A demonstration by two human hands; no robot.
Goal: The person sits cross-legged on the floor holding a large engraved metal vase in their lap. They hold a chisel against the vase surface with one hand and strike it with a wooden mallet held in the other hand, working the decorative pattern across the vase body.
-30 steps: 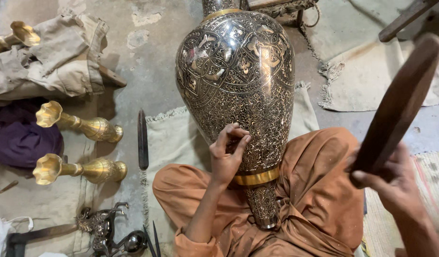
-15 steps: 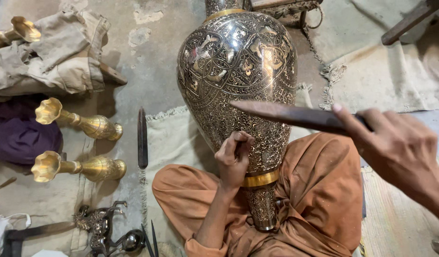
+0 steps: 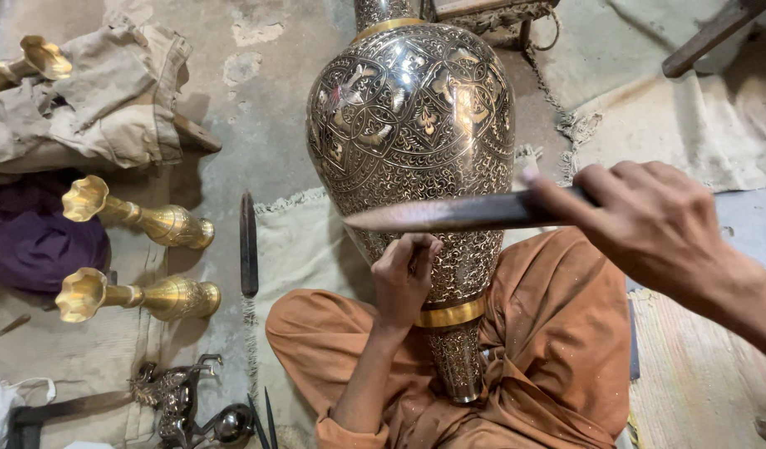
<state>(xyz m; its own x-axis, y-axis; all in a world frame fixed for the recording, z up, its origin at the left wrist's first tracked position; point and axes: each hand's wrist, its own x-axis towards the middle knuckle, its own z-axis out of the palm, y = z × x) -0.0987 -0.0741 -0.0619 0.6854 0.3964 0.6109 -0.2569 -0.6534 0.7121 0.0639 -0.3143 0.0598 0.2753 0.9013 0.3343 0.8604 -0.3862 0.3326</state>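
The right hand [image 3: 649, 224] is nearest the camera, its fingers closed around the handle end of a flat wooden mallet [image 3: 458, 214]. The mallet lies nearly level, reaching leftward across the front of the vase, its tapered end hanging just above the left hand. Below it, the left hand [image 3: 403, 278] is bunched against the lower body of the large engraved metal vase [image 3: 412, 141], fingers curled tight around a small tool whose shape is mostly hidden inside the grip. The vase lies tilted with its foot in the lap, resting on the orange trousers [image 3: 557, 349], a plain gold band just under the left hand; its broad patterned belly rises away from the person toward the narrow neck at the top of the view. To the left, on a pale cloth and the concrete floor, a dark slender file [image 3: 248, 245] lies apart from the vase, and farther left two brass trumpet-mouthed vases [image 3: 133, 258] lie on their sides.
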